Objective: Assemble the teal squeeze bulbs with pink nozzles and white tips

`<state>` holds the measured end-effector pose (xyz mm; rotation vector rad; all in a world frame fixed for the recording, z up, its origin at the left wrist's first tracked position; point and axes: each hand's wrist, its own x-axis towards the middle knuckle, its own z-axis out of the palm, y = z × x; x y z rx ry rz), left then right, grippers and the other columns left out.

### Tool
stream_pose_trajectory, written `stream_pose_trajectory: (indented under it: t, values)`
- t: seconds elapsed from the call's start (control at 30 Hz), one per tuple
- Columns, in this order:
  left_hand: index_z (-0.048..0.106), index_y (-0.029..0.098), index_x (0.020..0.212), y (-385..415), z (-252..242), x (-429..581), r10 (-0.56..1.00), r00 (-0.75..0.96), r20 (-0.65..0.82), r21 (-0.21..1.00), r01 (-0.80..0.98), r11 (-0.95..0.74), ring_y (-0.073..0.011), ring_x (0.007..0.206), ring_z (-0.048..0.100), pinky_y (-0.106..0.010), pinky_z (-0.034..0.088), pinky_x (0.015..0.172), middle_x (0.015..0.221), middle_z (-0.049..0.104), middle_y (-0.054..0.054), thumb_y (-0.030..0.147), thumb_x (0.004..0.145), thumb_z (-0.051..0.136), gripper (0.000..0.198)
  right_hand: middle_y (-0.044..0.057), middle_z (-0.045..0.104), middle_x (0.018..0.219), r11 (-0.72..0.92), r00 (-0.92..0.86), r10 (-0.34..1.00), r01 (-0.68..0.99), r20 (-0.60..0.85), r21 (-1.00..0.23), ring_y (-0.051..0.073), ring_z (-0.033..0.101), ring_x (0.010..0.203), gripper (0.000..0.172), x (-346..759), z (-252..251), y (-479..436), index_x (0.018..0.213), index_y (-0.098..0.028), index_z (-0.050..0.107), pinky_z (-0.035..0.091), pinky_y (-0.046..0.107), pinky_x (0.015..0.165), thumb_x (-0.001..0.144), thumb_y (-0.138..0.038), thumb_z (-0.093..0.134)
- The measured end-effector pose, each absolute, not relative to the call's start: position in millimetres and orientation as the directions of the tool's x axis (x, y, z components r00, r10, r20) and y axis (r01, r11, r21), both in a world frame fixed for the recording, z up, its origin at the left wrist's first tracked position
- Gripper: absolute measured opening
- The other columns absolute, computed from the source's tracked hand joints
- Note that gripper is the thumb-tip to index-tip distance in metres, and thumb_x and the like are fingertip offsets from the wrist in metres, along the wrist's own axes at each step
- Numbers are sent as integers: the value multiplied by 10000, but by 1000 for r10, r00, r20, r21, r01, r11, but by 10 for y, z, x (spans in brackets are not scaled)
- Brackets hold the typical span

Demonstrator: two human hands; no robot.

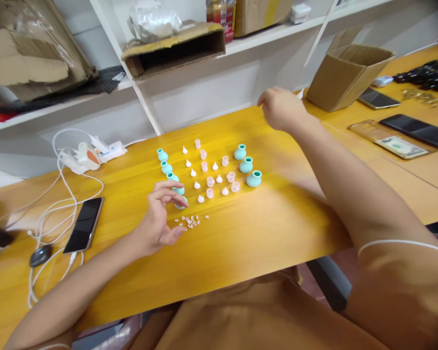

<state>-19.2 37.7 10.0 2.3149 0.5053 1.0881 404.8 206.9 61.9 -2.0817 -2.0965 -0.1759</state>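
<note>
My left hand [159,218] hovers with thumb and fingers spread apart, beside a pile of tiny pale pink pieces [190,222]. It partly covers the near end of a slanting row of small teal pots [162,155]. More teal pots [254,179] stand in a shorter row to the right. Between these rows, small translucent pink cups [209,193] and white pointed caps [201,199] are lined up. My right hand [280,108] is raised beyond the right row, near the table's back edge. Its fingers curl downward, and whatever they may hold is hidden.
A phone [83,224], white cables and a power strip [113,149] occupy the left side. An open cardboard box [337,80] stands at the back right, near other phones [419,131] and a clear case. Shelves with boxes [178,48] overhang the table's back.
</note>
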Motion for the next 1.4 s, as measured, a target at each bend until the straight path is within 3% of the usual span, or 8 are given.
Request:
stream_pose_trajectory:
  t: [0.17, 0.47, 0.7, 0.83, 1.0, 1.1, 1.23, 1.4]
  values:
    - [350, 306, 1450, 367, 117, -191, 527, 623, 578, 597, 116, -793, -194, 1026, 676, -439, 632, 865, 1446, 448, -136, 555, 1029, 663, 580, 362, 338, 1665, -141, 215, 909, 965, 358, -222, 289, 559, 1388, 566, 4483, 416, 2115, 1667, -45, 495, 337, 399, 941, 1145, -203, 344]
    - [351, 274, 1445, 339, 163, -183, 512, 653, 558, 602, 106, -792, -195, 1029, 672, -420, 616, 855, 1447, 434, -158, 498, 1054, 646, 538, 326, 501, 1636, -61, 145, 938, 964, 316, -260, 214, 497, 1507, 566, 4728, 221, 2238, 1635, -19, 548, 326, 293, 1061, 1079, -58, 447]
    - [474, 259, 1321, 298, 247, -218, 633, 523, 571, 596, 265, -758, -188, 1049, 671, -403, 608, 924, 1359, 545, -117, 182, 998, 692, 397, 213, 739, 1348, 135, 190, 803, 865, 565, -483, 160, 659, 1148, 421, 4184, 740, 2110, 1342, -74, 799, 397, 278, 1025, 1013, -30, 540]
    - [575, 246, 1221, 276, 355, -265, 694, 402, 598, 561, 408, -720, -220, 1099, 664, -431, 588, 987, 1262, 610, -92, 165, 981, 703, 284, 91, 780, 899, 342, 127, 861, 573, 493, -744, 97, 625, 714, 407, 3517, 944, 1867, 1183, -65, 825, 487, 240, 771, 957, 26, 499]
    - [590, 266, 1360, 303, 445, -285, 721, 340, 604, 521, 517, -679, -257, 1220, 638, -472, 571, 1070, 1330, 624, -102, 271, 1002, 713, 378, 29, 778, 850, 473, -315, 844, 58, 433, -879, 129, 710, 763, 298, 2707, 848, 1295, 1123, -124, 781, 577, 261, 774, 927, -70, 563]
    - [560, 259, 1417, 297, 476, -273, 785, 340, 517, 578, 538, -614, -280, 1296, 645, -499, 545, 1133, 1398, 634, -115, 376, 1003, 735, 464, 39, 797, 936, 376, -521, 770, -95, 368, -922, 148, 742, 861, 330, 2417, 740, 925, 1194, -149, 756, 593, 295, 824, 936, -95, 556]
    - [600, 217, 1250, 241, 532, -223, 896, 395, 202, 762, 512, -397, -222, 985, 727, -377, 582, 907, 1133, 744, -65, 492, 1009, 711, 382, 54, 773, 1041, 263, -652, 683, -203, 330, -943, 164, 730, 919, 308, 2234, 644, 609, 1243, -193, 703, 579, 305, 778, 976, -129, 562]
    - [623, 204, 1082, 208, 594, -175, 912, 408, 40, 829, 496, -258, -154, 732, 590, -286, 483, 711, 849, 648, 15, 523, 1007, 677, 333, 65, 684, 1098, 454, -556, 698, -144, 451, -879, 131, 646, 804, 125, 2151, 524, 568, 1133, -185, 637, 519, 274, 681, 1044, -266, 604]
